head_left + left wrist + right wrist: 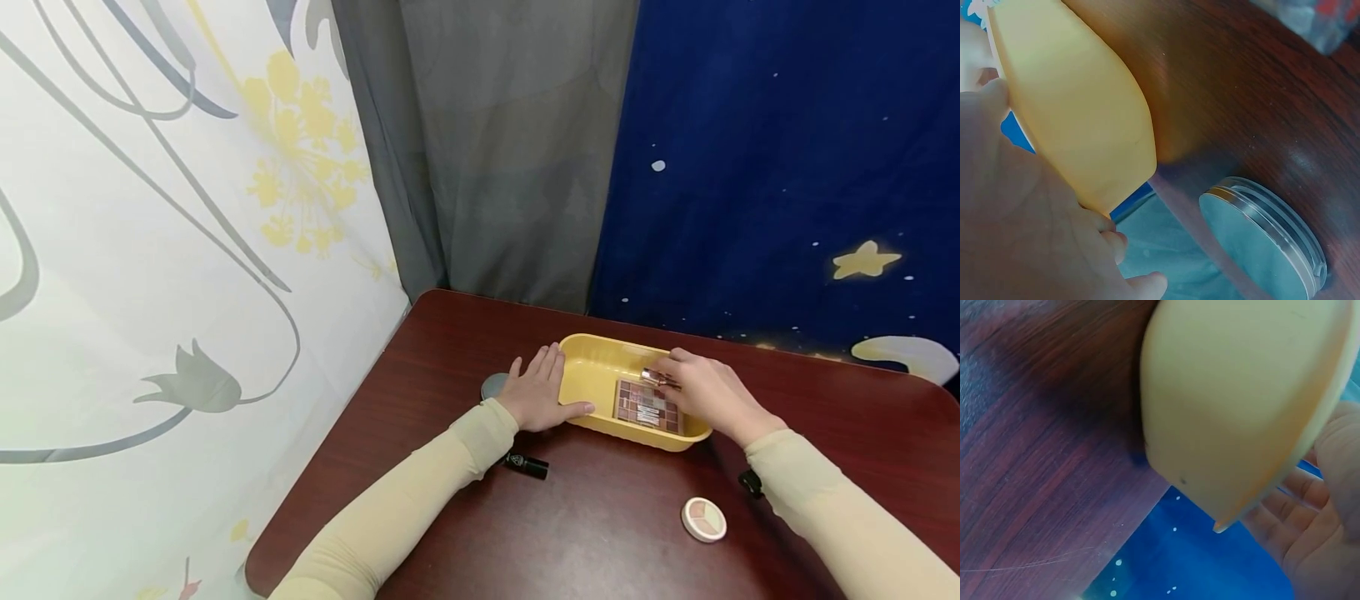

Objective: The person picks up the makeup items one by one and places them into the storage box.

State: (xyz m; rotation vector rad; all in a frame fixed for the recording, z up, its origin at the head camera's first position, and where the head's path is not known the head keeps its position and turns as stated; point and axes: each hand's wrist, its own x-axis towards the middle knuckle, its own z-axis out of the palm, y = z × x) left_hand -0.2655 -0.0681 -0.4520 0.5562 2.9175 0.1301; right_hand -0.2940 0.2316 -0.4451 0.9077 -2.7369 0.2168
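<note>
A yellow tray point(592, 371) stands on the table. My left hand point(536, 392) lies at its left end, fingers straight on the rim and the thumb over the near edge. Inside the tray, toward the right, is an eyeshadow palette point(637, 406) with rows of brown and pink squares. Over the palette my right hand point(708, 392) pinches a small shiny lipstick tube point(651, 377); the fingers partly cover it. In the right wrist view the tray's outer wall point(1235, 406) hides the fingertips. A round clear-and-silver case point(1266, 234) sits close to my left hand.
On the dark red table point(600, 517), a black tube point(527, 465) lies partly behind the left sleeve. A round three-colour compact point(704, 520) is nearer on the right. Another black item point(750, 482) shows beside the right sleeve. Curtains point(517, 167) hang behind the table.
</note>
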